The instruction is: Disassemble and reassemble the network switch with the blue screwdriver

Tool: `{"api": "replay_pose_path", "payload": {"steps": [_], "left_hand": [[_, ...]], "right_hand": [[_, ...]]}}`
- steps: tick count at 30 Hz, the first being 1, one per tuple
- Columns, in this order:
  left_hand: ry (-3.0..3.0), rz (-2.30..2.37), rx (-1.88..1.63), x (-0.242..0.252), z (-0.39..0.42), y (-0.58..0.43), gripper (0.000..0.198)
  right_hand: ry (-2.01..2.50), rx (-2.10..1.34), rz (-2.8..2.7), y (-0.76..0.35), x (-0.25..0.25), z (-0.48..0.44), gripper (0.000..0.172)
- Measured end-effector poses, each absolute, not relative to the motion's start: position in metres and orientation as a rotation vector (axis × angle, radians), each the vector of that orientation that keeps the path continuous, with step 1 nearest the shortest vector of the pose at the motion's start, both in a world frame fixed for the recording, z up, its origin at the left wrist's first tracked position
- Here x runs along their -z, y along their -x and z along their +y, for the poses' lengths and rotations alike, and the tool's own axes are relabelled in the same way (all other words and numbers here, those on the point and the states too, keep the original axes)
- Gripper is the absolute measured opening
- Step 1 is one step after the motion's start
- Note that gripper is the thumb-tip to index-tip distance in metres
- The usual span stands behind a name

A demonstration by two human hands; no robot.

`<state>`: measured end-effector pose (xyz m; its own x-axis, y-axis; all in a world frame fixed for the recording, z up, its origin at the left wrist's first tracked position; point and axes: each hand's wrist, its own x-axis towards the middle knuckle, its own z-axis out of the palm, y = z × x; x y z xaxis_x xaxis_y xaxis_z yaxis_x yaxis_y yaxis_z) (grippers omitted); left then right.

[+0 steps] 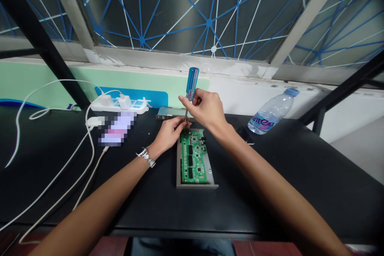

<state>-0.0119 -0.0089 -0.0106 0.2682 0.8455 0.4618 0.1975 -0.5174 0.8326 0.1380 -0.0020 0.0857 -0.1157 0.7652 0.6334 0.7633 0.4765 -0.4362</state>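
A green circuit board [196, 160] lies in an open grey metal case [179, 168] on the black table. My right hand [208, 106] grips a screwdriver [192, 82] at the lower end of its clear blue handle, which stands almost upright. The shaft runs down to the far left corner of the board. My left hand [171, 132] is closed there, fingertips pinched around the lower shaft. Those fingers hide the screwdriver's tip and whatever lies beneath it. Just behind the case rests a flat metal cover [171, 113].
A tilted-looking water bottle [271, 114] stands at the right rear. On the left are a white power strip [120, 105] with plugs, a blurred-out phone [118, 130] and several white cables [93, 144]. Black frame bars slant on both sides before the window.
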Motion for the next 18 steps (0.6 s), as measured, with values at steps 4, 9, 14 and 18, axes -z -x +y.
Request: {"api": "replay_pose_path", "payload": {"steps": [4,9,14,18], "left_hand": [[-1.861,0.925,-1.268,0.012,-0.008,0.012,0.024],[-1.814,0.889,-1.262,0.015,-0.006,0.014,0.026],[-1.832,0.858,-1.251,0.011,-0.006,0.016,0.027],[-1.815,0.863,-1.265,0.010,-0.006,0.017,0.025]], "right_hand": [[1.202,-0.093,-1.933,-0.141,-0.087,0.000,0.039],[1.056,-0.389,-2.021,-0.150,-0.089,0.008,0.036],[0.935,-0.820,-2.035,-0.156,-0.091,0.014,0.034],[0.916,-0.913,-2.014,-0.156,-0.091,0.012,0.036]]}}
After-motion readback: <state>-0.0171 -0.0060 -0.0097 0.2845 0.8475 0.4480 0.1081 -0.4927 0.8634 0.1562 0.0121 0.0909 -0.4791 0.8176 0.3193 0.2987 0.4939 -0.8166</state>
